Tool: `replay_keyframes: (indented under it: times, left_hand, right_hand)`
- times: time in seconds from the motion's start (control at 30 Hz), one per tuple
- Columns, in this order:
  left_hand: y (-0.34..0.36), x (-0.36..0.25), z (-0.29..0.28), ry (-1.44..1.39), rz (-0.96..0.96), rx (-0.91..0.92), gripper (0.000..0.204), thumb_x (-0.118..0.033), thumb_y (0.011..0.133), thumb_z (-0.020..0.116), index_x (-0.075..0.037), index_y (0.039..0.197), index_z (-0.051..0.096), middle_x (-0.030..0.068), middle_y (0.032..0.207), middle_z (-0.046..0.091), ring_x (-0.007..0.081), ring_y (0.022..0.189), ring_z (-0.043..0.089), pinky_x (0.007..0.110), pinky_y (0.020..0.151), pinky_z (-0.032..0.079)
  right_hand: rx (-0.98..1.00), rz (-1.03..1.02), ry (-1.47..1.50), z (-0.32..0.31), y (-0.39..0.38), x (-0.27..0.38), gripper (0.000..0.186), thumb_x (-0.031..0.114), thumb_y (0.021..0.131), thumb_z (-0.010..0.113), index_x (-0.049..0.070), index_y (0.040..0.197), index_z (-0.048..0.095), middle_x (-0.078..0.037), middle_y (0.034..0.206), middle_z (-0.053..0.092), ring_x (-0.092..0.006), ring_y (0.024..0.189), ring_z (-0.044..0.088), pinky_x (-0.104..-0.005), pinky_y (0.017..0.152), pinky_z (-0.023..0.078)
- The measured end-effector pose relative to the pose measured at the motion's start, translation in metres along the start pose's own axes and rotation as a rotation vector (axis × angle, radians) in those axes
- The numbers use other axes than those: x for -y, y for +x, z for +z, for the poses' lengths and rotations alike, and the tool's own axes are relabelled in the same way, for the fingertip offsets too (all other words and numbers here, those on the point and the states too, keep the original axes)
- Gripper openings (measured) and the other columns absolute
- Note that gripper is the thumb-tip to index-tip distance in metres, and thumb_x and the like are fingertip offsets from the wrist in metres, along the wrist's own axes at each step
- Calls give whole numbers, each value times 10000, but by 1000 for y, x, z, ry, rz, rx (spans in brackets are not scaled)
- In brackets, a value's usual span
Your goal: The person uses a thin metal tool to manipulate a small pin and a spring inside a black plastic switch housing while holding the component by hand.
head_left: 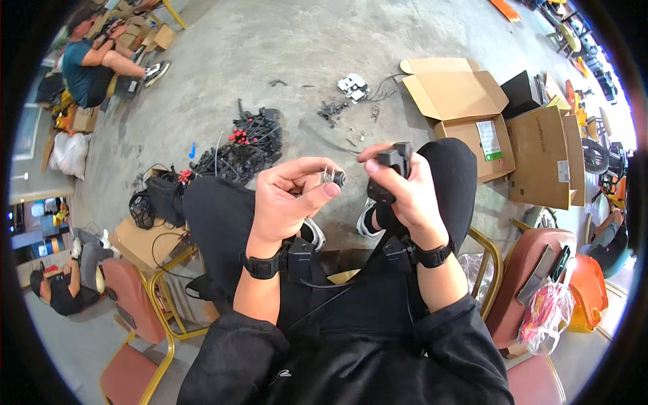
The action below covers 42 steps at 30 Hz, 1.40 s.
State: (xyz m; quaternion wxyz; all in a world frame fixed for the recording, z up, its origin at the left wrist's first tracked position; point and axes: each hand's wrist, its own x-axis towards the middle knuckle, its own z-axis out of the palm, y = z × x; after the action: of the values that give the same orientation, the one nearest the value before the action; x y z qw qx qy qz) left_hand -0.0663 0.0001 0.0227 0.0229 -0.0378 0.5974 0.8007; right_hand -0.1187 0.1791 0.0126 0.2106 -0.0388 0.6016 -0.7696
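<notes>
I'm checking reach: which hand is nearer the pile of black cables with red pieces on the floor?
Left. The left hand is to the right of the pile in the picture; the right hand is farther right.

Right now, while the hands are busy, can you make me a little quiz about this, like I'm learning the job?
1. True or false: the left hand pinches a small part.
2. Where is the bulky black piece? A) on the floor B) in the other hand C) on a chair
3. How many black wristbands do you count on the person's arms?

Key: 1. True. 2. B. 3. Two.
</notes>
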Motion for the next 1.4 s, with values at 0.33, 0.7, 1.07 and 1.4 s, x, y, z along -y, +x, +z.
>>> replay_keyframes:
  times: [0.33,0.7,1.07,1.4]
  left_hand:
    - [-65,8,-16,95,123,27,227,-27,784,673,26,1000,629,-97,550,373,-12,491,286,180,454,207]
    - [-68,19,-32,5,27,41,233,-81,847,622,17,1058,614,-92,530,363,-5,452,271,199,417,192]
    - [-50,35,-23,-410,-123,21,376,-232,964,424,26,1234,475,-78,523,199,28,400,182,211,381,160]
    - [-52,42,-29,-146,-79,-30,354,-205,966,422,25,1225,495,-88,519,270,12,417,240,200,389,197]
  right_hand:
    - [177,88,117,42,-54,-17,227,185,750,698,24,902,650,37,702,568,-31,604,480,-193,532,367]
    - [278,147,198,49,-45,-41,203,124,751,686,13,898,599,-24,760,584,-97,682,550,-217,600,417]
    - [30,-223,-106,52,-21,-58,146,108,754,676,27,857,610,33,726,556,-48,678,462,-207,613,371]
    - [48,-232,-248,55,-24,-58,121,86,757,666,22,835,599,22,733,560,-45,685,461,-208,621,375]
